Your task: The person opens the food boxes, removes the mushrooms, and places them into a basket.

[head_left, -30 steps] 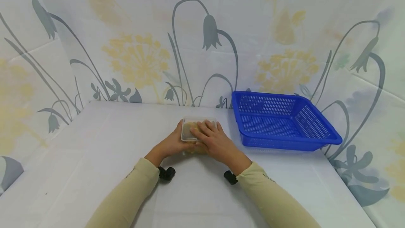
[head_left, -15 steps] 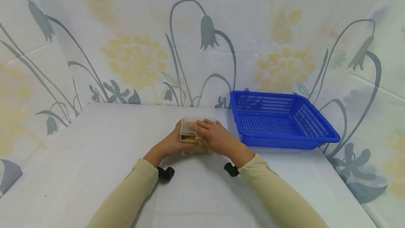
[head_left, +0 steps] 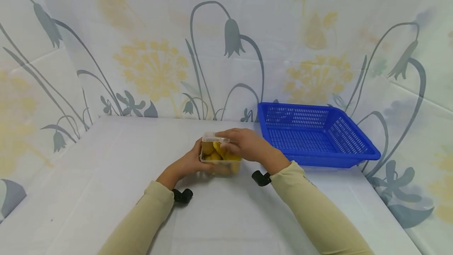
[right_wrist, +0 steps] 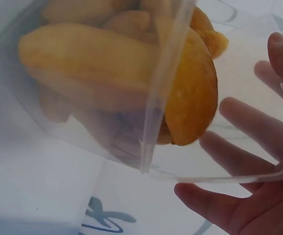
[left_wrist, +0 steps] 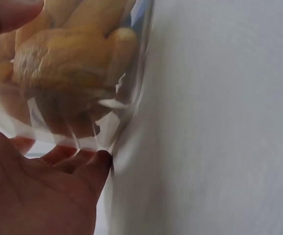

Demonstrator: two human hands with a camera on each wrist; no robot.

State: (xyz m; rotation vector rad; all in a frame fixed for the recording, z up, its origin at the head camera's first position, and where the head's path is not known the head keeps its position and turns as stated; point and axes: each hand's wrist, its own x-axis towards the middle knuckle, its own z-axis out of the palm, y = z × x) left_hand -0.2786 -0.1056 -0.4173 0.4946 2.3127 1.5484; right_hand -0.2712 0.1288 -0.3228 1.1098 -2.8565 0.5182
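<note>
A clear plastic box (head_left: 221, 168) full of yellow-orange, lumpy pieces (right_wrist: 87, 63) stands on the table in front of me. My left hand (head_left: 187, 163) grips its left side, thumb across the front and fingers around the lower edge in the left wrist view. The clear lid (head_left: 212, 138) is tilted up, its near edge lifted off the box's rim. My right hand (head_left: 244, 143) holds the lid, fingers over the top and thumb at the near edge. Through the lid, the spread fingers (right_wrist: 253, 125) show in the right wrist view. Some pieces poke above the rim.
A blue perforated basket (head_left: 323, 156) stands to the right of the box, near the back of the table. A white cloth (head_left: 124, 160) covers the table. Behind hangs a flower-patterned curtain (head_left: 212, 70). Black camera mounts (head_left: 183, 196) sit at both wrists.
The lid lay flat over the box a second ago; its near edge has since risen with my right hand, exposing the yellow pieces. My left hand keeps its hold on the box.
</note>
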